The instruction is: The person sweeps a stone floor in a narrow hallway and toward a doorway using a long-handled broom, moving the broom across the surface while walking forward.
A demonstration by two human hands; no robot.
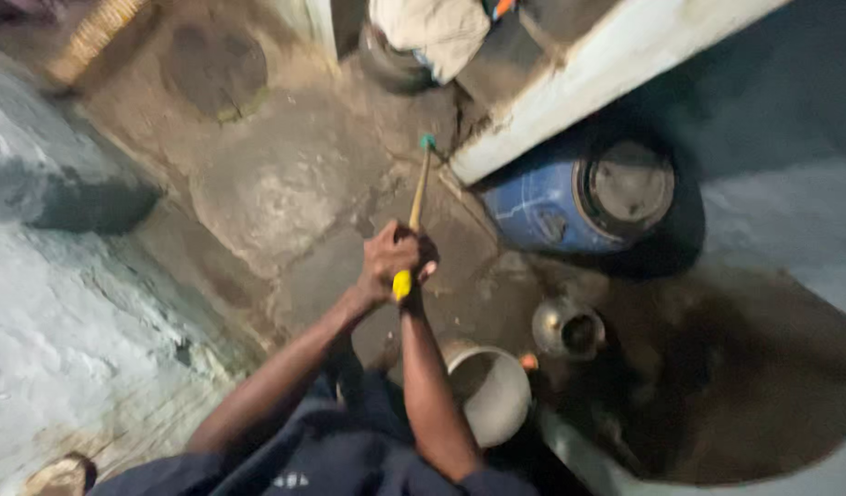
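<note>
Near edge: I see dark blue clothing (349, 459) cut off by the frame, both forearms running up from it. Right of the arms, a round white plastic bucket (496, 395), partly hidden by the right forearm; contents not readable. Just beyond it, a dull metal pot with a narrow mouth (570, 329), blurred. Right of that, a dark wet patch of floor (744, 386); what lies in it I can't make out.

Mid-scene: left hand (386, 260) and right hand (421, 266) both wrapped tight around the near end of a long yellow stick handle (414, 225). The hands overlap, so I can't separate the fingers. Handle runs away from me, tilted slightly right; its small green far end (427, 141) sits over the cracked concrete floor (276, 184). Contact unclear.

Far right: blue plastic drum lying on its side, grey lid (570, 197), tucked under a white ledge (606, 73). Far centre: pale cloth bundle (432, 32), cut off at top.
</note>
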